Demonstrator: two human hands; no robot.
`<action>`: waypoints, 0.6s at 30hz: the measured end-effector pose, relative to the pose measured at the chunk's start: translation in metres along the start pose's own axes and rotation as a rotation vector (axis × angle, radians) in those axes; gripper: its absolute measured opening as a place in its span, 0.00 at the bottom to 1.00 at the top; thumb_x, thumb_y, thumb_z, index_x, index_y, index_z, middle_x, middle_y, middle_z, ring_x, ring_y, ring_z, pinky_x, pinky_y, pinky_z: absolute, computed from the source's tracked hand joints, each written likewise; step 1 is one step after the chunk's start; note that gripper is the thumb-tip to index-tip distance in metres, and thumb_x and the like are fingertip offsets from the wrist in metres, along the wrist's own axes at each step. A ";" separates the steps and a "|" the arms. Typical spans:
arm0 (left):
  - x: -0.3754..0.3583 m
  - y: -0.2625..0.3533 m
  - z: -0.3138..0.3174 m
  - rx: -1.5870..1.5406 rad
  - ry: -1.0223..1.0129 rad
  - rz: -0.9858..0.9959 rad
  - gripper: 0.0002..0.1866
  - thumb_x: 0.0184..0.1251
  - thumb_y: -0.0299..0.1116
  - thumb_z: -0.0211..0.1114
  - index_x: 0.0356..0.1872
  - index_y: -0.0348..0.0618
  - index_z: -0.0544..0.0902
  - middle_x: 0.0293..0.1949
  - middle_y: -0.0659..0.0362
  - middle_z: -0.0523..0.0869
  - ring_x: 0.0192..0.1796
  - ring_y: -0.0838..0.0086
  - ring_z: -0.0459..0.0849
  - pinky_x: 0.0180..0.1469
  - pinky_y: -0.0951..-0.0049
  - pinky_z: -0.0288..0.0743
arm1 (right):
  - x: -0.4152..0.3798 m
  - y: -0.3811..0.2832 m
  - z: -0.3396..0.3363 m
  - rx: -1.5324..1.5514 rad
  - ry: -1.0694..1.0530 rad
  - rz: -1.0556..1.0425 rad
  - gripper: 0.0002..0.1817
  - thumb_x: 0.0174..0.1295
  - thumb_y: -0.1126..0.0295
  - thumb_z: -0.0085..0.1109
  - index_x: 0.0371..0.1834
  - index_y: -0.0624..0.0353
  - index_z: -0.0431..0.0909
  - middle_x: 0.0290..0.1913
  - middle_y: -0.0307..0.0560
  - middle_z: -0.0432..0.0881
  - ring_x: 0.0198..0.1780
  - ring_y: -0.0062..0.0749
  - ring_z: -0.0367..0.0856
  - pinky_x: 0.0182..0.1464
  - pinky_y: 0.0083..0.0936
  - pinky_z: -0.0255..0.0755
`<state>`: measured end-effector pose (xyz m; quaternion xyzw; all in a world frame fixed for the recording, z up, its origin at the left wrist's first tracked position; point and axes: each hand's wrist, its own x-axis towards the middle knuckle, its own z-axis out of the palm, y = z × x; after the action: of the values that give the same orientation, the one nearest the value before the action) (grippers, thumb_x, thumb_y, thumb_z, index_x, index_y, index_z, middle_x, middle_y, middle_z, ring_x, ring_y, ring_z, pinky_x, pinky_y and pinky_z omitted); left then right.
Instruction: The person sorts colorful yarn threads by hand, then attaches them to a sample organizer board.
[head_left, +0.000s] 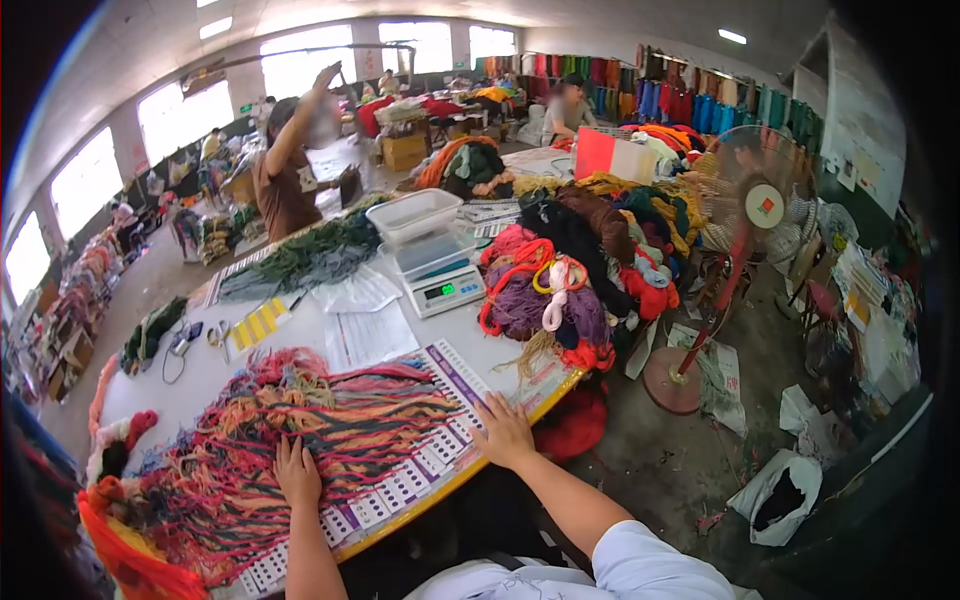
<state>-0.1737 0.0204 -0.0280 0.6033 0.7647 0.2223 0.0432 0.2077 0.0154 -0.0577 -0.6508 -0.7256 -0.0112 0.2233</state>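
Multicoloured yarn strands (370,415), in red, orange, pink and dark green, lie spread in rows across the white table. My left hand (298,474) rests flat on their near side, fingers stretched out. At the right ends of the strands, my right hand (504,431) lies with fingers apart by a purple-and-white printed strip (450,372); it holds nothing that I can see. Along the table's yellow front edge runs a row of white cards with dark dots (400,487), passing beside both hands. The strands bunch into a tangle toward the left.
Past the yarn are paper sheets (370,338), scissors (218,338), a digital scale (443,291) and a plastic tub (414,214). Heaped skeins (560,290) cover the table's right side. A standing fan (760,207) is at right. Another person (285,185) stands across the table, arm raised.
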 end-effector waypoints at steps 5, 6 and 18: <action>0.000 -0.003 0.002 -0.022 0.042 0.016 0.22 0.73 0.42 0.42 0.61 0.48 0.73 0.70 0.55 0.61 0.71 0.61 0.57 0.71 0.54 0.48 | 0.001 -0.001 0.000 -0.004 0.026 0.005 0.30 0.60 0.54 0.50 0.63 0.56 0.68 0.68 0.55 0.62 0.71 0.45 0.56 0.68 0.53 0.48; 0.001 -0.003 0.002 -0.022 0.039 0.017 0.22 0.73 0.43 0.42 0.61 0.48 0.73 0.70 0.56 0.61 0.71 0.61 0.57 0.71 0.54 0.48 | 0.000 -0.001 0.000 0.003 0.017 0.013 0.30 0.60 0.54 0.50 0.63 0.57 0.68 0.68 0.55 0.62 0.71 0.45 0.56 0.68 0.53 0.48; 0.002 -0.007 0.004 -0.022 0.033 0.014 0.22 0.73 0.43 0.43 0.62 0.49 0.72 0.70 0.56 0.61 0.71 0.62 0.57 0.71 0.56 0.48 | 0.004 -0.005 -0.001 0.034 -0.045 0.087 0.37 0.56 0.47 0.54 0.66 0.58 0.64 0.70 0.55 0.59 0.73 0.44 0.51 0.71 0.48 0.44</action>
<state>-0.1791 0.0224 -0.0336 0.6042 0.7586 0.2411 0.0358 0.2035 0.0176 -0.0541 -0.6778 -0.7017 0.0254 0.2181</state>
